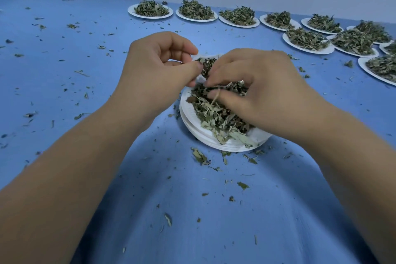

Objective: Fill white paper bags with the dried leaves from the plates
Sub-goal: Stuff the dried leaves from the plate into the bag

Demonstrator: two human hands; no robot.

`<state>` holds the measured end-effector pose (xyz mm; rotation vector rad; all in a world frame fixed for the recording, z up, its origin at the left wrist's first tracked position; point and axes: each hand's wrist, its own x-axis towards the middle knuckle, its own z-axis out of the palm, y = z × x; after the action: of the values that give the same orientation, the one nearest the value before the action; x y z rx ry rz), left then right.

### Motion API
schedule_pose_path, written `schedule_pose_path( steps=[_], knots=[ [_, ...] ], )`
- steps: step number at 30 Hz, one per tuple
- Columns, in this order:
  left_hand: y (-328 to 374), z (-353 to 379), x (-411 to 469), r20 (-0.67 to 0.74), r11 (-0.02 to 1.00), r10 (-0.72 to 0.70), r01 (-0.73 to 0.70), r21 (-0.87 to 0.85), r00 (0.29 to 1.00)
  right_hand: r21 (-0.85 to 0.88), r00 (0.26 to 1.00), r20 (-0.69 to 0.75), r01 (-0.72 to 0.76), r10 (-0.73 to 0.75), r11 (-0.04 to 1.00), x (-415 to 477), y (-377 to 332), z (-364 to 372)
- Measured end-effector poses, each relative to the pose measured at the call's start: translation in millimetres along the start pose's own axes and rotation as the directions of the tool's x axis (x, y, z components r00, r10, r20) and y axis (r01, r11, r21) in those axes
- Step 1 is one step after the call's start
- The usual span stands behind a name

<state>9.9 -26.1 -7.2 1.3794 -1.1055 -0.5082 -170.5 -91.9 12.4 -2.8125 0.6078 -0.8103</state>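
Cloth: blue table cover (192, 210), leaf crumbs scattered over it.
Stack of white plates (225, 146): 12 o'clock, dried leaves (214, 113) heaped on top.
Right hand (263, 92): fingers curled round a clump of those leaves.
Left hand (154, 70): pinching the white paper bag (198, 80) by its rim, just behind the stack.
Far plates (150, 16): leaf-filled, 12 to 2 o'clock.

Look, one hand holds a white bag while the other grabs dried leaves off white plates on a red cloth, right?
Almost. The head view shows the cloth is blue, not red. The left hand does hold the white bag, and the right hand grabs dried leaves off the white plates.
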Motion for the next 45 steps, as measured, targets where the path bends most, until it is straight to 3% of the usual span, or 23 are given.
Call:
schedule_pose_path(
  steps=[3, 8, 10, 15, 19, 23, 26, 28, 33, 35, 38, 45],
  knots=[
    [0, -1, -2, 0.015, 0.999, 0.024, -0.024, 0.032, 1.0, 0.041, 0.993, -0.119, 0.006, -0.001, 0.999, 1, 0, 0],
    [1, -2, -2, 0.023, 0.999, 0.035, -0.036, 0.035, 0.999, 0.27, 0.965, -0.142, -0.174, 0.218, 0.947, 8, 4, -5],
    [2, -1, -3, 0.042, 0.999, 0.043, -0.044, 0.016, 0.998, 0.287, 0.943, -0.185, -0.217, 0.277, 0.933, 12, 2, -2],
    [4, -3, -2, 0.063, 0.978, -0.038, 0.05, -0.202, 0.997, -0.033, 0.961, -0.242, -0.145, 0.133, 0.989, 17, -9, 13],
    [5, -6, 0, 0.093, 0.912, -0.117, 0.144, -0.383, 0.989, -0.263, 0.994, -0.105, -0.054, 0.027, 0.963, 18, -10, 15],
    [3, -8, 0, 0.156, 0.898, -0.108, 0.163, -0.408, 0.982, -0.357, 0.995, 0.092, -0.007, 0.043, 0.934, 22, -11, 10],
    [2, -8, -1, 0.209, 0.907, -0.083, 0.161, -0.39, 0.974, -0.343, 0.976, 0.211, 0.033, 0.043, 0.939, 25, -14, 6],
    [2, -10, 0, 0.21, 0.891, -0.09, 0.173, -0.421, 0.974, -0.236, 0.96, 0.278, 0.036, 0.032, 0.971, 24, -13, 2],
    [2, -14, 3, 0.163, 0.871, -0.114, 0.177, -0.459, 0.98, 0.028, 0.978, 0.182, -0.107, 0.1, 0.994, 17, -7, -6],
    [2, -13, 3, 0.151, 0.872, -0.115, 0.172, -0.459, 0.982, -0.013, 0.994, 0.091, -0.058, 0.059, 0.998, 16, -8, -4],
    [3, -14, 3, 0.16, 0.861, -0.095, 0.162, -0.482, 0.982, -0.228, 0.997, -0.027, 0.059, -0.067, 0.972, 15, -7, 6],
    [4, -16, 2, 0.263, 0.839, -0.057, 0.189, -0.511, 0.963, -0.337, 0.998, 0.056, -0.016, 0.037, 0.941, 25, -9, 17]
  ],
)
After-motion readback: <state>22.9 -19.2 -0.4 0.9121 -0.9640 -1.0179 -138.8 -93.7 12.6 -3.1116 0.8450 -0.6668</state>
